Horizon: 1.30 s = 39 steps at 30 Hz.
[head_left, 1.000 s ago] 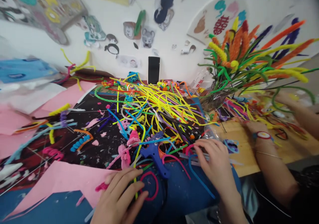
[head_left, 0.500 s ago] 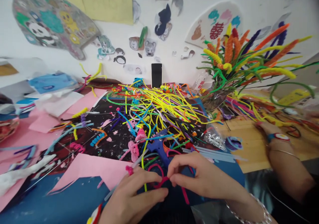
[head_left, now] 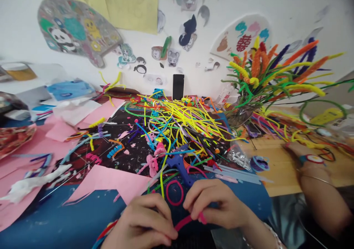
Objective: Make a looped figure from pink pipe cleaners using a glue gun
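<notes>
A magenta pipe cleaner stretches between my hands at the near edge of the table. My left hand pinches its left end between thumb and fingers. Closed around its right part is my right hand, with a short tip poking out past the fingers. Just beyond the gap between my hands is a magenta pipe-cleaner ring; I cannot tell whether it joins the held piece. A blue glue gun lies beyond the ring, near my right fingers. A long yellow-green pipe cleaner runs toward my left fingers.
Yellow pipe cleaners are heaped mid-table. Pink paper lies left, translucent sticks right. A vase of pipe-cleaner flowers stands at the back right, and a phone leans on the wall. Another person's arm rests at right.
My hands have moved lower and slightly apart, drawing the magenta piece out between them. A rounded magenta ring now shows beyond them. The whole view has shifted a little.
</notes>
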Motion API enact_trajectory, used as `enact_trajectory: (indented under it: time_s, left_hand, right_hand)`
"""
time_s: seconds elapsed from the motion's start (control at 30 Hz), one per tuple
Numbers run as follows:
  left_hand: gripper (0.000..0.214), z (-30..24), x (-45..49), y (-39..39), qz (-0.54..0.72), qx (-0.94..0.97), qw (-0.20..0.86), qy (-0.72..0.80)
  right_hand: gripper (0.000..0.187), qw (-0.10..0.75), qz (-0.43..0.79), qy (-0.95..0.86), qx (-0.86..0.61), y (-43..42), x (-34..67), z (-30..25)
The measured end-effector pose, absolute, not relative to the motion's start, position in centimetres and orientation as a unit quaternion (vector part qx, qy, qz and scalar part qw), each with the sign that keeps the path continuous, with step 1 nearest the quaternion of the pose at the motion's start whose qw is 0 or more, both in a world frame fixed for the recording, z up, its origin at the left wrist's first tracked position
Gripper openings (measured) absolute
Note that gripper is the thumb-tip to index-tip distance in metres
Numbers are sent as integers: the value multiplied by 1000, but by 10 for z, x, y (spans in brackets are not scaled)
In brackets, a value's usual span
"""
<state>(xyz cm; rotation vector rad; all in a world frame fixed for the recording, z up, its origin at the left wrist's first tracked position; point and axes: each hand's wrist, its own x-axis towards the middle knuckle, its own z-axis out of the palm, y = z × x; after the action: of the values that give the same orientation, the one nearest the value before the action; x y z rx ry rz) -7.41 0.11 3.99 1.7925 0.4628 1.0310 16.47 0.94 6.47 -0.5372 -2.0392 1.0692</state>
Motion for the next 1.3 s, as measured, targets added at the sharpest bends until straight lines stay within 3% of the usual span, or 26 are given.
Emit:
enact_trajectory:
  time_s: [0.13, 0.23, 0.33, 0.57, 0.8, 1.1, 1.2, 1.3]
  left_hand:
    - [21, 26, -70, 1, 462, 590, 637, 180]
    - [18, 16, -62, -2, 468, 448, 750, 132]
    - [20, 11, -54, -7, 456, 365, 804, 109]
    - [26, 8, -50, -11, 446, 268, 847, 109]
    - [37, 10, -55, -3, 460, 271, 825, 186]
    - [43, 12, -53, 3, 423, 312, 809, 261]
    - [43, 11, -51, 3, 429, 317, 802, 268]
    - [42, 10, -52, 1, 436, 317, 792, 287]
  right_hand:
    - [22, 425, 627, -622, -200, 2, 146, 47]
    - [38, 418, 745, -492, -166, -4, 130, 31]
    - [53, 441, 781, -419, -143, -8, 115, 17]
    - [51, 529, 757, -346, -168, -9, 94, 5]
    - [57, 484, 791, -325, -185, -1, 95, -1]
    - [48, 501, 787, -310, -184, 4, 95, -6]
    - [43, 528, 750, -332, -219, 4, 98, -4]
    - [41, 553, 629, -453, -304, 5, 107, 5]
